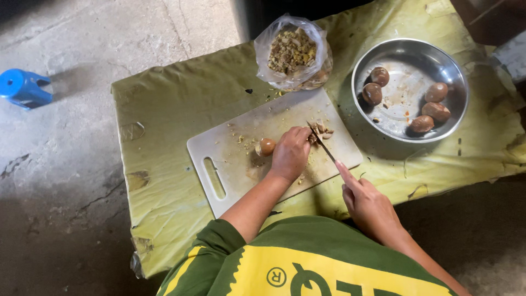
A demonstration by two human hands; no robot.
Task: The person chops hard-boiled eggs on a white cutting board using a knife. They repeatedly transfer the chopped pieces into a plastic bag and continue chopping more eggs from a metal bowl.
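The right hand (368, 204) is wrapped tight around the handle of a thin-bladed knife (322, 141), forefinger laid straight along its spine, the blade angled up and left onto a white plastic cutting board (230, 164) with a slot handle. The left hand (290, 152) is curled over, fingers pressing down on a small heap of chopped brown pieces (322, 130) right at the knife tip; exactly what the fingertips pinch is hidden under the knuckles. Just left of that hand, touching it, sits a round brown peeled egg (267, 146), smooth and glossy, on the board. Crumbs speckle the board's matt surface.

Far of the board stands a clear crinkled plastic bag (291, 52), open at the top, full of finely chopped yellow-brown bits. To the right, a shiny round steel bowl (408, 49) holds five more brown eggs (437, 111), two at its far left, three on its right side. Everything rests on a low table under a wrinkled yellow-green plastic sheet (170, 104). A blue plastic stool (23, 87) stands far left on the concrete floor.
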